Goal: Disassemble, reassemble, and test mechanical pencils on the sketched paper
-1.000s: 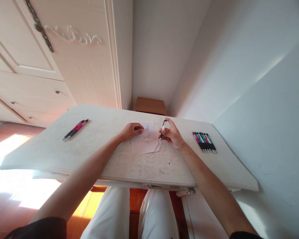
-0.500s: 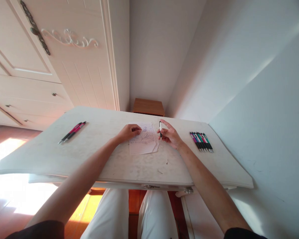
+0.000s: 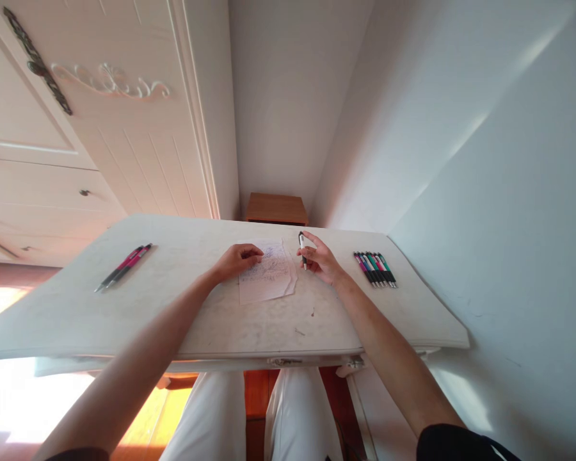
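In the head view, the left hand [image 3: 241, 260] lies on the left part of the paper [image 3: 269, 285], its fingers loosely bent and relaxed rather than clenched, with no pen in it. Whether its fingertips pinch the sheet, I cannot tell. Dense handwriting covers the paper just right of these fingers, and the paper's torn-looking right edge lies between the two hands.

The right hand [image 3: 319, 257] grasps a white-and-black pen [image 3: 303, 250] between thumb and fingers, the index finger stretched up to its black top. The pen stands nearly upright just beyond the paper's right edge, point down; whether the point touches the desk [image 3: 196, 326] is too small to tell.

Well to the left of the left hand, two pink-and-black pens [image 3: 123, 267] lie side by side on the desk. Right of the right hand, a row of pens [image 3: 375, 269] in mixed colours lies close together, black grips toward the person. Beyond both hands, past the desk's far edge, is a brown cabinet [image 3: 276, 208].
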